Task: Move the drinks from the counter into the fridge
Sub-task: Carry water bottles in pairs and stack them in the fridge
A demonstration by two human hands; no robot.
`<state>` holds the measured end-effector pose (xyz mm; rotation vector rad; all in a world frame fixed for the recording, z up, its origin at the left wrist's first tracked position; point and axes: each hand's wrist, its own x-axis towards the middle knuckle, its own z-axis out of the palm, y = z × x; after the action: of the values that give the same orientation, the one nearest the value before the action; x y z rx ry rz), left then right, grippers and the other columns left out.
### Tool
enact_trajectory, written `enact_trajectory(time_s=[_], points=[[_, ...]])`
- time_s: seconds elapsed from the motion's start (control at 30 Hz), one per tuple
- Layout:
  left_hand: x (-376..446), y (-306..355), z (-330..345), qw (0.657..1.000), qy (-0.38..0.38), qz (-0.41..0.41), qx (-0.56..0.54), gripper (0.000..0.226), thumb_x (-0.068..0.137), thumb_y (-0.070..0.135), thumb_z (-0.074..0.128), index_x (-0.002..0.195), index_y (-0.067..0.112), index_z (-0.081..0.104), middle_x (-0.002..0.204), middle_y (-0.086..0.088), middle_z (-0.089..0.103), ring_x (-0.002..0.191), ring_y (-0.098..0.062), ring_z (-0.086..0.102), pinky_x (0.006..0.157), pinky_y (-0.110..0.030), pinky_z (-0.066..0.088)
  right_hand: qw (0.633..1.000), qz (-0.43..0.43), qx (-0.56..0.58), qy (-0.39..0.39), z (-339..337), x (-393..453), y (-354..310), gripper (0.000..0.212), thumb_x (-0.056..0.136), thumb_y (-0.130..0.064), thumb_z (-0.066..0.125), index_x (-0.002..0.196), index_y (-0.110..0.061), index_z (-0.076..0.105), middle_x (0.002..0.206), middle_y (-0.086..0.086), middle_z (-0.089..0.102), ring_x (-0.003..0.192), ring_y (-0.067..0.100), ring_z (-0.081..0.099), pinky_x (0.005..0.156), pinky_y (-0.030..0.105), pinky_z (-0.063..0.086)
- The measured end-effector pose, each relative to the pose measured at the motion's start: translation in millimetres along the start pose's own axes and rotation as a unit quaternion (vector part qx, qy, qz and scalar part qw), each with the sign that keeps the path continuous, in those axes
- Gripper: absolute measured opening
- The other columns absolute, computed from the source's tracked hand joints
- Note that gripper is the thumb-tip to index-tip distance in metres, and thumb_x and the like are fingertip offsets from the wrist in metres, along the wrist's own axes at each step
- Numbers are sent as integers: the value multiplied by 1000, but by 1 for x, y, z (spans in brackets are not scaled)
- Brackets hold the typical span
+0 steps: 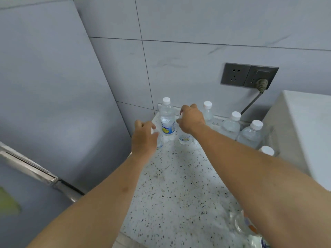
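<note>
**Water bottles gripped two at a time**

Water bottles (231, 125) stand along the wall on the speckled surface (179, 190). Our left hand (143, 138) closes its grip on one bottle (159, 140), our right hand (191, 119) on another (184, 136), probably to halve trips to the fridge (44, 104).

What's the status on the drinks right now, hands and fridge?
Left hand and right hand each closing on a bottle top. Tall bottle stands between them. Other bottles on counter. Fridge shut.
</note>
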<state>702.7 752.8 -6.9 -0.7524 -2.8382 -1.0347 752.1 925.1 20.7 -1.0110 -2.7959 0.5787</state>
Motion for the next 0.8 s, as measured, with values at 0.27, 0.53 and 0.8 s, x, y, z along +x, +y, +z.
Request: enact_trajectory(time_s=[0.27, 0.53, 0.8], points=[[-92, 1, 9, 981, 64, -88, -160, 15, 82, 11, 71, 92, 20, 64, 104, 3, 45, 69, -2, 47, 62, -18, 39, 987, 40, 142, 61, 17, -90, 9, 16, 88, -13, 64, 104, -13, 63, 124, 9, 50, 78, 19, 51, 70, 25, 40], [-142, -7, -24, 976, 77, -46, -197, 22, 79, 9, 77, 100, 14, 71, 104, 3, 48, 73, -5, 50, 60, -9, 36, 974, 44, 203, 89, 11, -165, -2, 18, 79, -9, 65, 91, -22, 63, 105, -1, 58, 80, 15, 54, 57, 19, 37], [-185, -19, -52, 985, -1, 58, -165, 31, 80, 11, 79, 108, 21, 69, 107, 3, 54, 81, -11, 56, 59, 1, 35, 984, 37, 171, 31, 7, -233, 3, 21, 77, -13, 68, 90, -28, 63, 82, -14, 56, 72, 12, 55, 52, 20, 41]])
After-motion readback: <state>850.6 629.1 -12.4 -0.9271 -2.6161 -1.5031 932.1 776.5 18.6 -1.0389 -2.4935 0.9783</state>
